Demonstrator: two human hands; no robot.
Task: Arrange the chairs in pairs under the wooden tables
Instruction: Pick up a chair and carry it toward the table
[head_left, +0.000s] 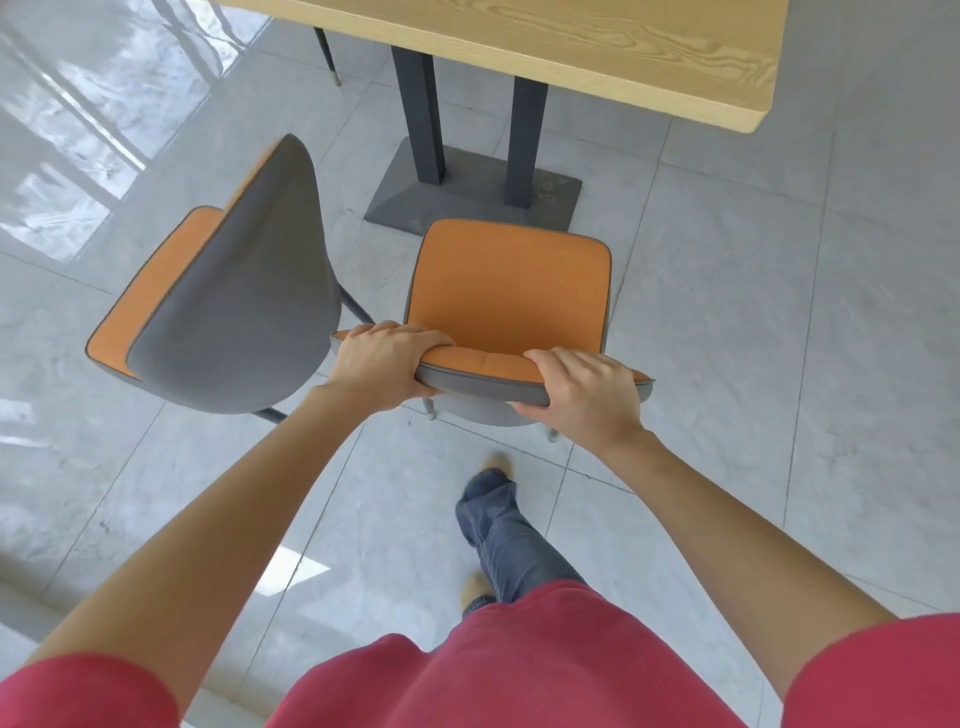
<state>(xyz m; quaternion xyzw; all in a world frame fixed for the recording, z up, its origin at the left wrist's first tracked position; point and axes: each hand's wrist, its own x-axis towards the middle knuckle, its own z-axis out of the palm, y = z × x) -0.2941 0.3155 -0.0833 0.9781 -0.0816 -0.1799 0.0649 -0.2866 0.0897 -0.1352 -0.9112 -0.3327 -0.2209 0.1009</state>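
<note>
Glossy pale grey marble-look floor tiles (779, 322) spread beneath and beyond the fingers, with bright window reflections (67, 171) far to their left.

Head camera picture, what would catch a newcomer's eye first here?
Both hands, left hand and right hand, clamp the backrest top of an orange-cushioned, grey-backed chair at centre, facing the pale wooden table at the top. A matching second orange-and-grey chair stands angled beside it on the left, on the glossy grey tiled floor.
</note>
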